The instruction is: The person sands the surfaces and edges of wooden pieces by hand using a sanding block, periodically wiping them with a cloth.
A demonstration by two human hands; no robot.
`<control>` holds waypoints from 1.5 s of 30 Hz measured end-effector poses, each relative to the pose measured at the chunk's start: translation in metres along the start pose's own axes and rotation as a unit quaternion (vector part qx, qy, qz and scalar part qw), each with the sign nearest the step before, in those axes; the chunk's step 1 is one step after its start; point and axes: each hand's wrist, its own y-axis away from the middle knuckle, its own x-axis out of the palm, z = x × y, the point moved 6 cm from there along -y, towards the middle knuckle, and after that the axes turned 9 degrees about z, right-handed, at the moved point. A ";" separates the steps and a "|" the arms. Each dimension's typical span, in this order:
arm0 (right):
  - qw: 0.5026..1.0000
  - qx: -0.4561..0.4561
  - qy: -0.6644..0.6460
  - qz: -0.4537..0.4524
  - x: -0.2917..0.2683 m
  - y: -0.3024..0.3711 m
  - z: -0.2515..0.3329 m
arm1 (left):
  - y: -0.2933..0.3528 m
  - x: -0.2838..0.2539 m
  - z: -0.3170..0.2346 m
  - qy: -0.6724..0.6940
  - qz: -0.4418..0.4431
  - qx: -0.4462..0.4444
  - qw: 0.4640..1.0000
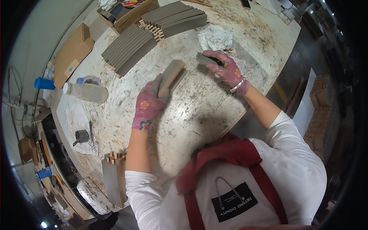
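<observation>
My left hand (148, 100), in a pink flowered glove, grips a short grey-coated wooden piece (171, 76) with a paler edge, tilted above the table and a little blurred. To its right, my right hand (229, 69), in a matching glove with a bracelet at the wrist, has its fingers closed round a small dark grey flat piece (205, 59). What exactly that piece is, I cannot make out. The two held things are apart. Beyond my hands lie two rows of similar grey pieces, the left row (128, 48) and the right row (176, 17), with bare wooden ends between them.
A stained white table (191, 122) spreads below my hands. A crumpled white cloth (215, 37) lies behind my right hand. Leftward are a plastic bottle (88, 92), a cardboard piece (73, 53) and a dark small pot (81, 136). More grey pieces (113, 178) stand near my left forearm.
</observation>
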 end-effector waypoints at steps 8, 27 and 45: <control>0.973 0.112 -0.200 -0.016 0.018 -0.009 -0.045 | -0.015 -0.003 0.009 -0.081 0.039 0.004 0.996; 0.918 0.128 0.314 0.204 0.035 -0.015 -0.003 | 0.005 0.044 -0.020 -0.285 -0.164 0.098 0.939; 0.862 0.006 0.367 0.350 0.144 -0.111 0.006 | 0.006 0.096 -0.027 -0.221 -0.243 0.173 0.929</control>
